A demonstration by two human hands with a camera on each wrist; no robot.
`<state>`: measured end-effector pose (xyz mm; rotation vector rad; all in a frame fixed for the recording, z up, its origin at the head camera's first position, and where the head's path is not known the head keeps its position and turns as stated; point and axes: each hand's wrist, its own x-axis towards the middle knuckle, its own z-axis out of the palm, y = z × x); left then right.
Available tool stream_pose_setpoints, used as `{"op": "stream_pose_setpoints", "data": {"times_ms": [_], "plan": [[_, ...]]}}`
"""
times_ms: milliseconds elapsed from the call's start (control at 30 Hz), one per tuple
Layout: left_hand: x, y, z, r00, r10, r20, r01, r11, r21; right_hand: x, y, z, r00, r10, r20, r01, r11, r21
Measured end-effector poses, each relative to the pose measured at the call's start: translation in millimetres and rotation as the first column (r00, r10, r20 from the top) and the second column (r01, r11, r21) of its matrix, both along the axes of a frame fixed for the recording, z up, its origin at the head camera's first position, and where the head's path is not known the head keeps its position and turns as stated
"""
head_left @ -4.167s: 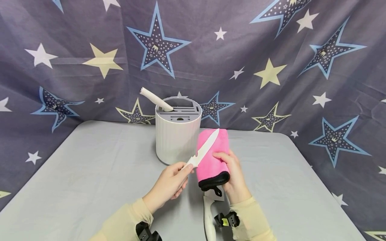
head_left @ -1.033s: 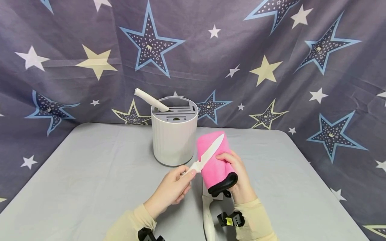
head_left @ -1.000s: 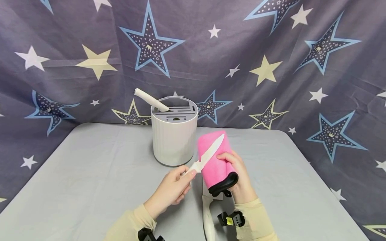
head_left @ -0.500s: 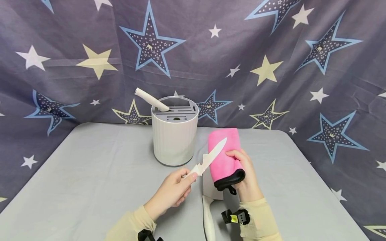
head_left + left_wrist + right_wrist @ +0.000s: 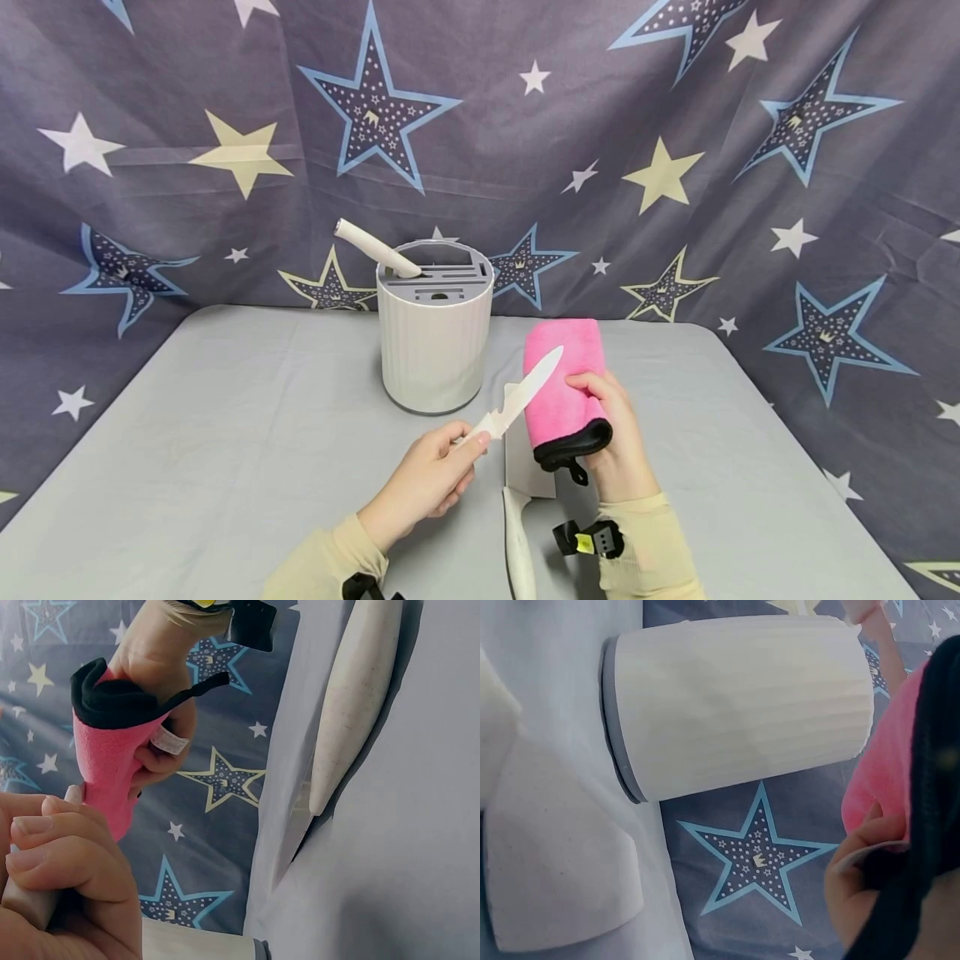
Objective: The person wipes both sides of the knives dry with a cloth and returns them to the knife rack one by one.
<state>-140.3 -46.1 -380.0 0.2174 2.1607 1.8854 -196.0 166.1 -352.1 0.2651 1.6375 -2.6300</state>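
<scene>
On pink cloth [image 5: 109, 763], label [image 5: 169, 740], seemingly printed

left hand [image 5: 82, 874]: pale handle [image 5: 32, 906], apparently gripped | right hand [image 5: 159, 667]: pink cloth [image 5: 109, 769]

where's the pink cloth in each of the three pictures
Head: pink cloth just right of centre, in the right hand.
Left wrist: pink cloth at left, black edge uppermost.
Right wrist: pink cloth at the right edge, partly cut off.
Shared landmark: white knife block, central in head, bottom edge in left wrist, upper middle in right wrist.
</scene>
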Motion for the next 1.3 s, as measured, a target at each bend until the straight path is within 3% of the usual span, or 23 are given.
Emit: {"op": "stream_pose_setpoints", "data": {"times_ms": [533, 933, 1200, 1300], "plan": [[0.0, 0.8, -2.6, 0.999, 0.036, 0.008, -0.036, 0.999, 0.021, 1.0, -9.5, -4.0, 1.0, 0.006, -0.018, -0.005, 0.999, 0.044], [-0.5, 0.8, -6.7, 0.995, 0.054, -0.086, -0.056, 0.998, -0.02, -0.4, -8.9, -4.2, 1.0, -0.016, -0.008, 0.016, 1.0, 0.004], [-0.7, 0.9, -6.7, 0.993, 0.063, -0.097, -0.065, 0.998, -0.013, 1.3, -10.0, -2.2, 1.0, 0.02, 0.006, -0.021, 0.999, 0.033], [-0.8, 1.6, -6.6, 0.993, 0.064, -0.095, -0.065, 0.998, -0.008, 3.6, -11.8, -2.7, 0.997, 0.074, 0.016, -0.075, 0.995, 0.063]]}}
